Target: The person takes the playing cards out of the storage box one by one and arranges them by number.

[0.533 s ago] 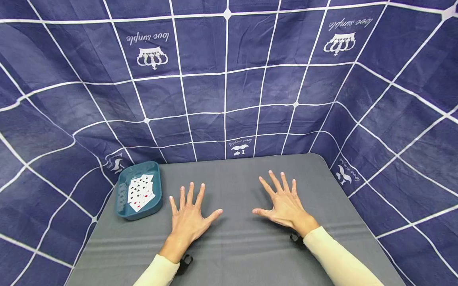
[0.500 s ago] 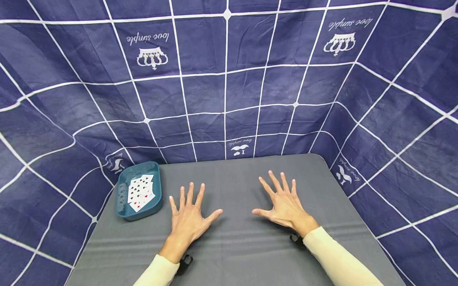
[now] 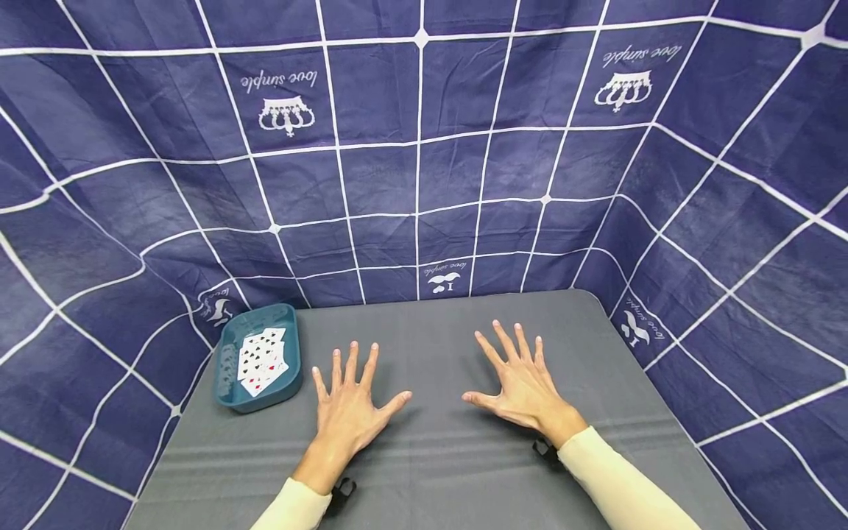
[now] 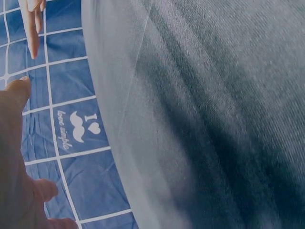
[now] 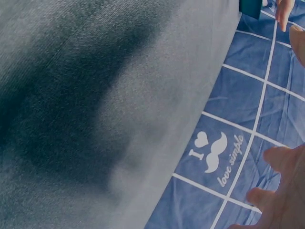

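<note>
Both hands hover over the grey tabletop, palms down, fingers spread and straight. My left hand is left of centre in the head view and holds nothing. Across from it, my right hand is likewise bare, its thumb pointing toward the left one. Nearest to the left hand is a teal tray, standing apart from it at the table's left edge. Several playing cards lie face up and overlapping inside that tray, with black spades and some red pips showing. The wrist views show parts of each hand above the grey cloth.
A grey cloth-covered table spreads beneath the hands. Blue curtains with a white grid and printed crowns rise behind it and on both sides. Dark straps sit at the wrists.
The head view has shifted slightly, so the scene sits a little lower in it. The right hand appears slightly further left; both hands keep the same spread pose.
</note>
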The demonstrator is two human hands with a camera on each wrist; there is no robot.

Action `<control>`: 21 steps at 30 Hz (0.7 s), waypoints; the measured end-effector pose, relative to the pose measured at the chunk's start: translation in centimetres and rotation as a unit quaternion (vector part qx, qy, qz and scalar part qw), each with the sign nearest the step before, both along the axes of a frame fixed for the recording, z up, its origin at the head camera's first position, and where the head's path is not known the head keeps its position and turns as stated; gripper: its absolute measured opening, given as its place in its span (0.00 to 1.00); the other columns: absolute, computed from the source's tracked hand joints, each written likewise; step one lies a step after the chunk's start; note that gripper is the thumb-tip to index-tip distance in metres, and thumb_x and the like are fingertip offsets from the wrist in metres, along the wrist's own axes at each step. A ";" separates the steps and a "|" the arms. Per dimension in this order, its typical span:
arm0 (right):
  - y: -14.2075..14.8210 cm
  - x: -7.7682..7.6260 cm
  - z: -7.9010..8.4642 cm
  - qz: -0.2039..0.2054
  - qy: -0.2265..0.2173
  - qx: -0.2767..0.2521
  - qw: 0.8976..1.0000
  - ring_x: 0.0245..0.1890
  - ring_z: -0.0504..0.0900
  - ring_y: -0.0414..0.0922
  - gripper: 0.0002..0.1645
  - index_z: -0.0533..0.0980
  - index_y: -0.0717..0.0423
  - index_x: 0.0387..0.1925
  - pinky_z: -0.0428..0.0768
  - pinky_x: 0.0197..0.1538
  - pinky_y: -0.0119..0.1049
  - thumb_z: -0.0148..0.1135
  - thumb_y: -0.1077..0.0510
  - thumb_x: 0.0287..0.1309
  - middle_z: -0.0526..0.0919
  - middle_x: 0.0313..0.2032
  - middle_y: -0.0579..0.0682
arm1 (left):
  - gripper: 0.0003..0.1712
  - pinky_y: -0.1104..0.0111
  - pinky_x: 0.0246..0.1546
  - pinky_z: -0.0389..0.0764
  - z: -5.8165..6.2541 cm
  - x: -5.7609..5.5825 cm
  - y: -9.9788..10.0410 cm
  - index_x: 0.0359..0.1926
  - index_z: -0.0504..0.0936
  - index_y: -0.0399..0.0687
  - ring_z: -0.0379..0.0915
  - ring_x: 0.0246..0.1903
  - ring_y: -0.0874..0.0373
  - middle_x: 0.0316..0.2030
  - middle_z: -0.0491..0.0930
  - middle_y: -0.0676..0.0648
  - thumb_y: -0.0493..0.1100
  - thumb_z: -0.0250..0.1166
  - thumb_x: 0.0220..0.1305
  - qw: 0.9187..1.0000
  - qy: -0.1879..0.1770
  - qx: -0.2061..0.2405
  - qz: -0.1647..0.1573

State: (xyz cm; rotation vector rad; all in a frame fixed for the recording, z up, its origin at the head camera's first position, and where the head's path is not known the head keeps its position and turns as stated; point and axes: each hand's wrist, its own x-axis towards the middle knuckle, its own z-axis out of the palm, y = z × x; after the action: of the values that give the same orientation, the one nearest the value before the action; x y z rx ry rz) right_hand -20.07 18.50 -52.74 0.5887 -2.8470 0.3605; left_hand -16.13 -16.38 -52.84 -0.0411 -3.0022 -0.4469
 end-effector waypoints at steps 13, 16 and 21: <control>-2.2 -0.4 0.1 0.025 0.007 -0.001 1.000 0.94 0.55 0.73 0.69 0.56 0.32 0.96 0.58 0.86 0.84 0.67 0.11 0.65 0.56 0.95 0.56 | 0.69 0.16 0.85 0.29 0.1 0.0 -3.9 0.97 0.55 0.58 0.37 0.94 0.24 0.95 0.48 0.32 0.90 0.62 0.70 0.998 -0.006 0.027 0.050; -2.6 -0.3 -0.1 0.031 0.004 -0.002 1.000 0.94 0.55 0.71 0.69 0.55 0.32 0.96 0.59 0.87 0.82 0.67 0.11 0.65 0.56 0.95 0.56 | 0.68 0.14 0.83 0.30 -0.3 0.1 -5.0 0.97 0.54 0.57 0.37 0.94 0.23 0.95 0.47 0.31 0.87 0.63 0.72 0.997 -0.018 0.027 0.070; -3.1 -0.3 0.0 0.035 0.011 -0.008 0.999 0.93 0.57 0.70 0.69 0.55 0.34 0.96 0.60 0.87 0.81 0.67 0.12 0.66 0.57 0.94 0.56 | 0.68 0.13 0.81 0.28 -0.7 0.0 -6.9 0.98 0.48 0.56 0.36 0.93 0.21 0.95 0.44 0.29 0.85 0.62 0.75 0.994 -0.041 0.033 0.099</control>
State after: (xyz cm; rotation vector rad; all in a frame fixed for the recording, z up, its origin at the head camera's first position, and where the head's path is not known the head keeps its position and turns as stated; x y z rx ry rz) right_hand -20.38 15.41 -52.79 0.6862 -2.8054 0.3872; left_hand -16.12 -23.31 -53.54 0.2837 -3.0280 -0.5368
